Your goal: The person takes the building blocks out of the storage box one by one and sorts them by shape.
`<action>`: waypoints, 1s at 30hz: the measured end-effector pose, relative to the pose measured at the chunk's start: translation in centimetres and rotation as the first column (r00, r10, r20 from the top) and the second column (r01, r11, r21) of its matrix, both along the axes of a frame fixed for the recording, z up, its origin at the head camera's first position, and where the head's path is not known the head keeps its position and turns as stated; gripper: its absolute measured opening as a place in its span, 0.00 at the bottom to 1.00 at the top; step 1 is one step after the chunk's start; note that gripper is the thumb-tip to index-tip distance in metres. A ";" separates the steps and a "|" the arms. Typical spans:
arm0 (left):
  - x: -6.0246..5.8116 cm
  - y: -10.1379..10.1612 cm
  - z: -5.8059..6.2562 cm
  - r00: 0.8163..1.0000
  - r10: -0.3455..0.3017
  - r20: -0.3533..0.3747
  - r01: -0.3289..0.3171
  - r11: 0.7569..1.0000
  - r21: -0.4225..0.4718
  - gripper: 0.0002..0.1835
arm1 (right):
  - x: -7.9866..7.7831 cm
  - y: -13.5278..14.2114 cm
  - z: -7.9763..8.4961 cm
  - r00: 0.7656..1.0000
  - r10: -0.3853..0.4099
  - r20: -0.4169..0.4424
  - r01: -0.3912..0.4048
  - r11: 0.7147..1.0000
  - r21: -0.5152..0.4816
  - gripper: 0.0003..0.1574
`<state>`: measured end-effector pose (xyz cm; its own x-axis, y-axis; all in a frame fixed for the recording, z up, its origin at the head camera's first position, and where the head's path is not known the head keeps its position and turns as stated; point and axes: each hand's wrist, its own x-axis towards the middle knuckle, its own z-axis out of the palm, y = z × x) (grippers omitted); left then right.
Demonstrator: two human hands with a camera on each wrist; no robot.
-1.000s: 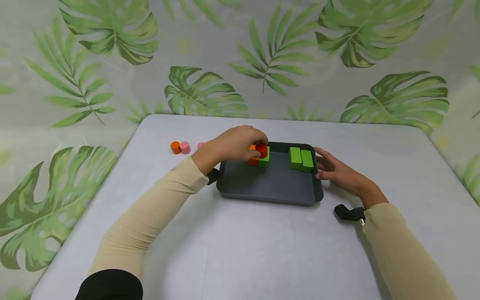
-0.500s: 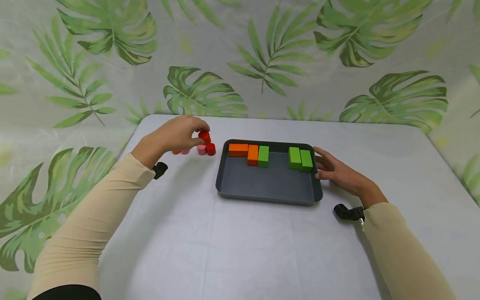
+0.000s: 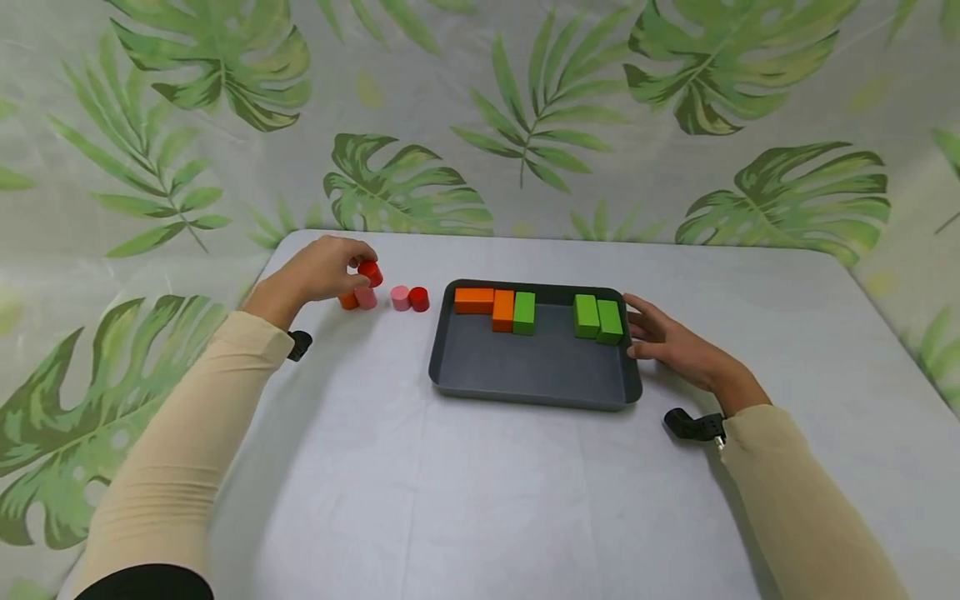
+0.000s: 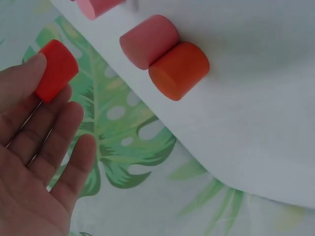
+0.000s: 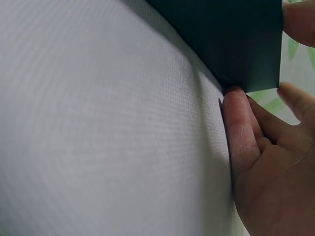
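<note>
We seem to be at the positioning step, our left grip (image 3: 324,268) pinching 1 red cylinder (image 4: 58,71) near 1 pink cylinder (image 4: 150,42) and 1 orange cylinder (image 4: 179,70), our right grip (image 3: 678,350) spread loosely against the tray (image 3: 525,367), so next we likely need a steady lowering and release.

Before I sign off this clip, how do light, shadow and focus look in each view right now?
Head: light soft and fairly even, the left sleeve casting a blurry shadow on the white cloth; left wrist: dim, yet the left hand and red cylinder show readable edges; right wrist: the tray is dark with little detail, and the cloth's weave smears toward the left edge.
</note>
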<state>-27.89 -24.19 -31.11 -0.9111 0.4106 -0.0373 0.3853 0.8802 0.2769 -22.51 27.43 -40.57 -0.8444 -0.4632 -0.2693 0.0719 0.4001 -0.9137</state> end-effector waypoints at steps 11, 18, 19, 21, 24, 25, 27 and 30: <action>-1.0 0.0 -2.0 0.999 -0.003 0.038 0.003 1.000 -0.006 0.18 | 0.0 -0.1 0.0 1.000 -0.001 -0.007 0.002 1.000 0.012 0.58; -1.5 0.2 -3.0 0.999 -0.007 0.044 0.007 1.000 0.000 0.17 | 0.0 0.0 0.1 1.000 -0.005 -0.004 0.005 1.000 0.009 0.58; -1.5 0.2 -3.1 0.999 -0.006 0.043 0.006 1.000 -0.002 0.17 | 0.0 -0.1 0.1 1.000 -0.005 -0.003 0.005 1.000 0.010 0.58; -1.6 0.3 -3.3 0.999 -0.009 0.042 0.009 1.000 -0.005 0.17 | 0.0 -0.1 0.1 1.000 -0.006 -0.002 0.006 1.000 0.009 0.58; -1.7 0.3 -3.6 0.999 -0.012 0.045 0.012 1.000 -0.009 0.17 | 0.0 -0.1 0.1 1.000 -0.005 0.001 0.005 1.000 0.007 0.58; -1.7 0.3 -3.7 0.999 -0.013 0.045 0.013 1.000 -0.010 0.17 | 0.0 -0.1 0.1 1.000 -0.005 0.002 0.005 1.000 0.006 0.58; -1.8 0.3 -3.8 0.999 -0.016 0.050 0.017 1.000 -0.008 0.17 | 0.0 -0.1 0.1 1.000 -0.004 0.005 0.004 1.000 0.002 0.58; -1.8 0.3 -4.0 0.998 -0.011 0.062 0.012 1.000 -0.008 0.17 | 0.0 0.0 0.0 1.000 -0.004 0.009 0.004 1.000 -0.001 0.58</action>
